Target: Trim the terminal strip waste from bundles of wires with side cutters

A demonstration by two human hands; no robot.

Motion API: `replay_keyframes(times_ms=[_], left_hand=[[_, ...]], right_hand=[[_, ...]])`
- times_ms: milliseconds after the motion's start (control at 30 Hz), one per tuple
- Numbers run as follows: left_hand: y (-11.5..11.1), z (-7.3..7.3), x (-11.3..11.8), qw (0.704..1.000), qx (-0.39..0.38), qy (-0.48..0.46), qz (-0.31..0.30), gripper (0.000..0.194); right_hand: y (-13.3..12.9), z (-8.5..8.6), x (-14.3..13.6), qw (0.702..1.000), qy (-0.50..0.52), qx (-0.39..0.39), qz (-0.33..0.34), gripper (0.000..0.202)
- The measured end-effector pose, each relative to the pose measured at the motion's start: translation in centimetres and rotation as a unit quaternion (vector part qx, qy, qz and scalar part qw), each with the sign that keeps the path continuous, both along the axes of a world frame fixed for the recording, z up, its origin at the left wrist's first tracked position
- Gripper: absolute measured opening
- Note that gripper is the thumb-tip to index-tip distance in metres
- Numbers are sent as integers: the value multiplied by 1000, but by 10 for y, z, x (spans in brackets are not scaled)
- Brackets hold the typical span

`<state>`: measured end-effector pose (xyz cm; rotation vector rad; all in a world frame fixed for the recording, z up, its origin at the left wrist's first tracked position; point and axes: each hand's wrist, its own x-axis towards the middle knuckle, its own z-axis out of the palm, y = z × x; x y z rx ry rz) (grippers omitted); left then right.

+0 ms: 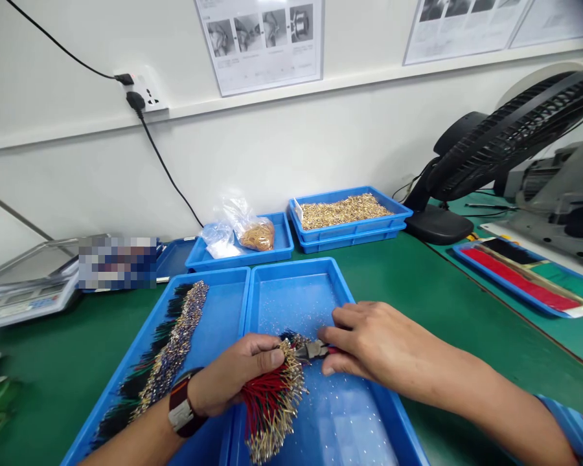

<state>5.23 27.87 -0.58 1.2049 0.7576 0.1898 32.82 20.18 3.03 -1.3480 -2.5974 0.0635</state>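
My left hand [250,366] is closed round a bundle of wires [269,401], mostly red with some green and dark ones, their ends tipped with gold-coloured metal terminals. In my right hand [364,340] is a pair of cutting pliers [313,350], the handles mostly hidden by my fingers. The jaws touch or nearly touch the terminals at the top of the bundle; whether they are closed on one, I cannot tell. Both hands are over the right blue tray [296,285], whose bottom is scattered with small bright bits.
The left blue tray [223,304] holds a row of dark wires with metal tips [177,343]. Behind stand a tray with plastic bags [238,236] and stacked trays of gold-coloured parts [344,212]. A black fan [505,136] and a tray of coloured wires [519,275] are at right.
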Motion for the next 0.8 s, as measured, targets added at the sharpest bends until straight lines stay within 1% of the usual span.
replay_keyframes(times_ms=[167,300,367,433,567,700,800], left_hand=[[0,0,3,999,52,-8,10,57],[3,2,2,993,115,-15,-27,53],[5,2,0,992,121,-12,-36,54],[6,1,-2,994,98,-8,-38,56],[5,-2,-5,999,23,-9,-32,57],[1,1,-3,999,-30,-19,-13,58],[0,5,-2,998,-49,-29,-13,60]], right_hand=[[-4,2,0,1000,-8,-4,-6,42],[-8,6,0,1000,0,-22,-1,39],[-8,7,0,1000,-2,-8,-2,39],[-7,6,1,1000,-9,17,-7,40],[-4,2,0,998,-12,55,-5,41],[-4,0,-3,999,-11,49,-1,42],[-3,0,-3,999,-7,32,2,41]])
